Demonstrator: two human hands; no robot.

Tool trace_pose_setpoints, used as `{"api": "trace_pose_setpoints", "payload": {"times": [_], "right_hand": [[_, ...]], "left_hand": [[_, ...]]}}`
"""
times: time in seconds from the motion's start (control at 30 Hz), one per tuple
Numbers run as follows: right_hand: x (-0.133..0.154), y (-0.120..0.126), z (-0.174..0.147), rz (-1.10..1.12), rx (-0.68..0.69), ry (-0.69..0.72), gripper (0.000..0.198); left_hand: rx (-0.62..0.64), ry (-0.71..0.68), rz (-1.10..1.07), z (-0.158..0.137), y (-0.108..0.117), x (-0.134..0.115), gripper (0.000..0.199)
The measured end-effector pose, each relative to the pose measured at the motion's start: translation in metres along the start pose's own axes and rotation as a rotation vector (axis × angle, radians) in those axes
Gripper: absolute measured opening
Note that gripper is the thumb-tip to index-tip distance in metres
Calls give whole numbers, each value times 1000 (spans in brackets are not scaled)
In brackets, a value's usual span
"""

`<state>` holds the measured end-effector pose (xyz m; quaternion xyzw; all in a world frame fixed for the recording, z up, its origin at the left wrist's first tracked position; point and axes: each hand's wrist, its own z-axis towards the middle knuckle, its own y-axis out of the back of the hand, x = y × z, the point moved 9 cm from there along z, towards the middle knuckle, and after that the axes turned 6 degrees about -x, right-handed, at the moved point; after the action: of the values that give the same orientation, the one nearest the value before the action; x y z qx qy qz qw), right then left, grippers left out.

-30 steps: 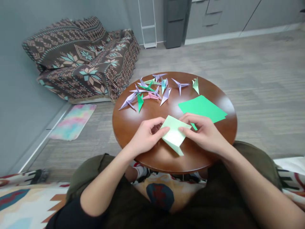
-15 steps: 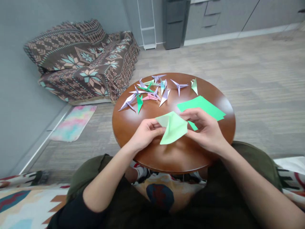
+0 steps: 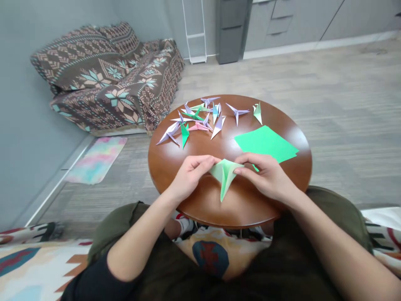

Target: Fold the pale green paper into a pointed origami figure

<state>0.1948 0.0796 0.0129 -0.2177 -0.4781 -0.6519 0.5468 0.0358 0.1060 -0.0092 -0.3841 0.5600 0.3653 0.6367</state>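
A light green sheet of origami paper (image 3: 224, 175), partly folded, is held between both hands over the near half of the round table. My left hand (image 3: 196, 173) pinches its left corner, thumb on top. At the right edge, my right hand (image 3: 265, 173) grips it between thumb and fingers. The paper has a narrow pleated point hanging toward me and two wings spreading to the sides. Just beyond my right hand lies a stack of bright green paper (image 3: 265, 142), partly covered by that hand.
Several folded paper cranes in purple, green and pink, among them a pink crane (image 3: 199, 126), cluster at the table's far left. A purple crane (image 3: 237, 113) and a pale green crane (image 3: 257, 113) stand farther right. The brown table (image 3: 175, 167) has a rounded edge; a covered sofa (image 3: 119, 83) stands beyond.
The light green paper has gone from a wide, opened shape to a narrower one with its point toward me. Both hands have shifted their grip, the left moving slightly right.
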Motion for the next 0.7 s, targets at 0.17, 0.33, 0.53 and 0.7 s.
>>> {"api": "trace_pose_setpoints", "payload": {"times": [0.17, 0.33, 0.53, 0.7], "right_hand": [[-10, -1, -2, 103, -63, -82, 12], [-4, 1, -3, 19, -100, -21, 3], [13, -13, -5, -61, 70, 95, 15], [17, -17, -6, -37, 92, 86, 40]], "left_hand": [[14, -44, 99, -2, -4, -10, 36], [-11, -11, 110, -2, -10, -8, 37], [-109, -14, 207, -5, -7, -2, 29], [-198, -65, 223, -6, 0, -5, 25]]}}
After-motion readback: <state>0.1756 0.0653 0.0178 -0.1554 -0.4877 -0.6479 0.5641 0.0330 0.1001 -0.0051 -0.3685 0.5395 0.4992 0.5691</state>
